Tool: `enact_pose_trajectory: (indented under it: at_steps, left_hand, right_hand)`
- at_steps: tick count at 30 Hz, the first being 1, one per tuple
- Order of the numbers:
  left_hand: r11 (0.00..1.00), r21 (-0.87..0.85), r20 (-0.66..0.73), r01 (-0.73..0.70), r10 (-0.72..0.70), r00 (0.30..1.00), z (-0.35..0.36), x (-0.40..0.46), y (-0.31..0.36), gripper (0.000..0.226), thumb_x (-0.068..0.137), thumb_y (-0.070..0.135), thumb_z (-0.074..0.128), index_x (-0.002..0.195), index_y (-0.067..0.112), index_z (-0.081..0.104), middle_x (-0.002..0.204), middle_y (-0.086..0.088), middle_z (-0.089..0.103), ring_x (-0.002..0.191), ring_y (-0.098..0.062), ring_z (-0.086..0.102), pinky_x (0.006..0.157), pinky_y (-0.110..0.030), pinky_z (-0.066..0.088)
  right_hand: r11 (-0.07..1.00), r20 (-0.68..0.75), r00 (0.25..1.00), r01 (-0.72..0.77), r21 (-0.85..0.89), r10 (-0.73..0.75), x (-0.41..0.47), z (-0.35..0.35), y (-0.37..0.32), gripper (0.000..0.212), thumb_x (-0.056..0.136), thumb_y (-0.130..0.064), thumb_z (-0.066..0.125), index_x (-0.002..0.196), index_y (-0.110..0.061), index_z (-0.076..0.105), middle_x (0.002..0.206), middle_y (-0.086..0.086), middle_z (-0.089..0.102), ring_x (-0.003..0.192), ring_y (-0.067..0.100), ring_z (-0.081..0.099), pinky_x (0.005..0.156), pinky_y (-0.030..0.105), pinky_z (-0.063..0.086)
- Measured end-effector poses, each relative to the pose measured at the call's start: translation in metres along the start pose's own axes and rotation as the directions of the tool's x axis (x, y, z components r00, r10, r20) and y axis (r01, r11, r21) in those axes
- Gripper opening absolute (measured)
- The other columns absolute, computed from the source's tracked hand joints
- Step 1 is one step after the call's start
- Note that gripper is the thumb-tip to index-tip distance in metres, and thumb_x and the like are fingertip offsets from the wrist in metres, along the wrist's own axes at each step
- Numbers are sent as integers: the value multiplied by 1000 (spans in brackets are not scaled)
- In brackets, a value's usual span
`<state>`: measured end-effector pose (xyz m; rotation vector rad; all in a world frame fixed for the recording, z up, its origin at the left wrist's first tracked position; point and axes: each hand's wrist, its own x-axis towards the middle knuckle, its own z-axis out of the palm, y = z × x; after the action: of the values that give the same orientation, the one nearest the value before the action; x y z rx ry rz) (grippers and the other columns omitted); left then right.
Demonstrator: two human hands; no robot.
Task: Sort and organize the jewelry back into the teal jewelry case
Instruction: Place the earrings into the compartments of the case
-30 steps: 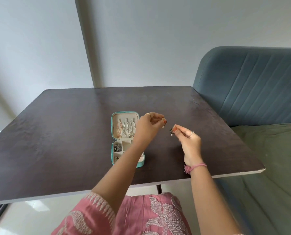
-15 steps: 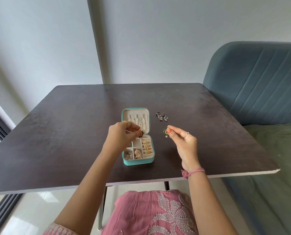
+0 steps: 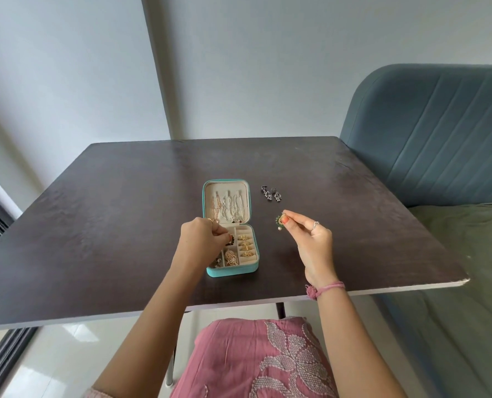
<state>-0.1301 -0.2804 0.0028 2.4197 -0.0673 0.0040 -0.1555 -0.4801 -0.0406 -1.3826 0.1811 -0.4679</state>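
Two hands busy over the dark wooden table [image 3: 109, 202] from the head camera: the left hand [image 3: 200, 238] has fingers curled down into the open square teal jewelry case [image 3: 233, 270], pinching a small dark earring [image 3: 231, 240] over the tray's upper compartment. The right hand [image 3: 313, 242] hovers just right of the case, pinching a green-and-gold beaded earring [image 3: 281, 220]. Beyond it, a silver dangling earring pair [image 3: 271, 193] lies loose on the table
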Motion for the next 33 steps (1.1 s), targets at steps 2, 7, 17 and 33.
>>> enact_pose_trajectory:
  at_steps: [2,7,17,33]
  left_hand:
    - [1000,11,6,-3,3,1000,-1,3,1,13,88,19,64,94,14,75,87,2,66,55,-5,58,43,-8,45]
    - [999,46,35,-18,17,999,-1,8,4,9,87,15,65,87,12,73,87,-1,67,56,-7,56,47,-9,43]
    - [999,21,-15,-32,33,999,-4,16,0,8,84,17,69,90,12,71,91,0,67,67,-6,58,53,-9,42]
    - [963,-266,-239,29,-95,966,-34,-1,-29,7,86,22,64,81,19,68,65,5,63,59,-8,58,54,-18,44]
  right_hand:
    - [1000,2,1000,-3,-5,3,0,0,0,18,84,-10,71,101,-17,73,94,-7,74,90,4,70,77,12,50]
    - [999,8,1000,-3,-50,3,-1,-1,1,18,84,-13,71,101,-18,74,96,-7,74,93,5,69,79,13,50]
    - [954,215,976,88,-287,-26,-4,16,-10,16,87,-20,69,102,-20,74,95,-9,74,93,0,67,81,12,49]
    - [695,444,892,374,-614,-87,-14,64,-7,17,85,-29,69,101,-25,75,96,-7,75,90,6,68,88,41,53]
